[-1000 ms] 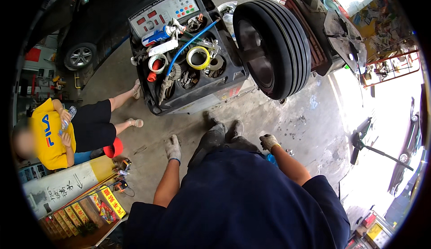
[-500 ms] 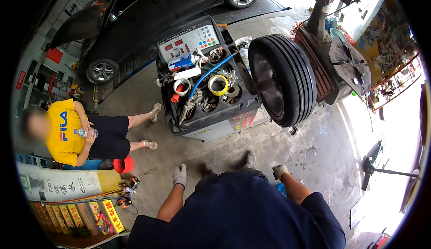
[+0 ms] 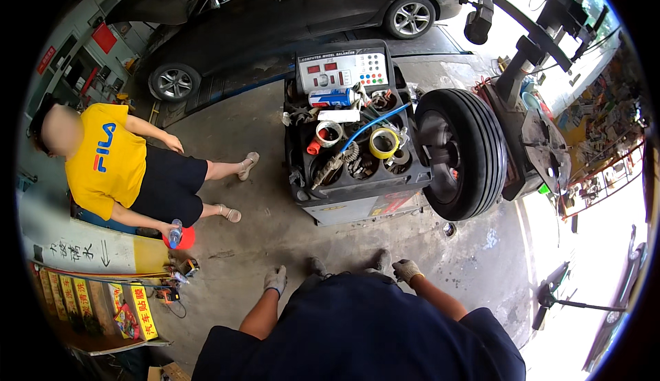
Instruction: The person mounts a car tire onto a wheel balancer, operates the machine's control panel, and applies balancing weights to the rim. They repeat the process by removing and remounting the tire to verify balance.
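Observation:
My left hand (image 3: 275, 279), in a pale work glove, hangs at my left side with its fingers loosely bent and nothing in it. On the other side my gloved right hand (image 3: 407, 270) is also empty, its fingers slightly curled and apart. Neither hand touches anything. Ahead of me stands a wheel balancer (image 3: 337, 210), with a black-tyred wheel (image 3: 474, 154) upright at its right side. Its top tray holds a blue spray can (image 3: 331, 98), a yellow tape roll (image 3: 383, 143), a whitish ring (image 3: 328, 133) and an air tool (image 3: 331, 169) near a blue hose (image 3: 375, 124).
A dark car (image 3: 275, 23) with its bonnet raised is parked beyond. At left stands a person in a yellow shirt (image 3: 110, 154), holding a plastic bottle (image 3: 176, 232) over a red bucket (image 3: 184, 238). A tyre-changing machine (image 3: 543, 150) is at right; a black stand (image 3: 550, 291) is nearer.
My view has shifted, so the balancer and wheel appear farther right and lower. My right hand has come closer to my body. The other person has lowered the bottle in one hand.

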{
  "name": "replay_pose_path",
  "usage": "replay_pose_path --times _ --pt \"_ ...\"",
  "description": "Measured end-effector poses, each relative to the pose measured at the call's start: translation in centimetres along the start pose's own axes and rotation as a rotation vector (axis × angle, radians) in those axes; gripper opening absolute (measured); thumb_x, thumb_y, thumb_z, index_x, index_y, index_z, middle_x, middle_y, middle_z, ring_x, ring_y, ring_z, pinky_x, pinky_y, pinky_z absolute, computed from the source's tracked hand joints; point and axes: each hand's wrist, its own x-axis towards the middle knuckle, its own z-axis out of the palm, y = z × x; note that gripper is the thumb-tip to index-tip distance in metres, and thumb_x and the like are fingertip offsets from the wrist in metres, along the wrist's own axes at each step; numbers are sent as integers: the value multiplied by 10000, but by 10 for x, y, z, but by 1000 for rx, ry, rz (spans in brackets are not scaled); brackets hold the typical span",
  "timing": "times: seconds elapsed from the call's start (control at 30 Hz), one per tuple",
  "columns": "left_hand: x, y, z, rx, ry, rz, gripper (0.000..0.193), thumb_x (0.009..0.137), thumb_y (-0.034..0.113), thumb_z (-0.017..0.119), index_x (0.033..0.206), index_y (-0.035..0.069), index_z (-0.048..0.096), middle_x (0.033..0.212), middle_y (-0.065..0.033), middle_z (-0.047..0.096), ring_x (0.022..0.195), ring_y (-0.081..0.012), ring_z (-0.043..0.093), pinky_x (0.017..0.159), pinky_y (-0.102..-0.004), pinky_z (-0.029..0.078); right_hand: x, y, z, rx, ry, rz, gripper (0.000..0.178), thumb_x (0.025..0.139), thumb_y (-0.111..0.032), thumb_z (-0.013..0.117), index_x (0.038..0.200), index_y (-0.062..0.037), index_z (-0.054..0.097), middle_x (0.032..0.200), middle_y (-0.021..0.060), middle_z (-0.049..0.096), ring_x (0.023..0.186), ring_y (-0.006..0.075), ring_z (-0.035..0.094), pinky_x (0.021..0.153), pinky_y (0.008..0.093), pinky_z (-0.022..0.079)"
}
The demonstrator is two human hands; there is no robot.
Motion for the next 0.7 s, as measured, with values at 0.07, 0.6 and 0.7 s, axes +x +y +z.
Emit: replay_pose_path --times 0.07,0.6,0.7 --pt "-7 -8 -3 -40 -8 -32 420 1003 440 580 988 30 673 709 -60 650 561 -181 612 553 -372 504 -4 4 -1 4 -3 21 312 917 -246 618 1014 47 665 783 129 678 633 246 668 563 370 577" --pt "-4 29 36 134 -137 64 478 955 498 596 1028 36 693 817 -113 712 726 -237 694 686 -407 554 -13 22 -25 -83 21 161 270 920 -217 594 972 38 668 799 150 694 624 265 678 568 390 588" --pt "-3 31 37 141 -159 54 519 944 526 586 1061 33 697 901 -147 736 825 -287 713 756 -426 558 -11 16 -23 -57 19 107 286 922 -235 610 978 39 672 791 140 693 627 257 676 567 383 588"
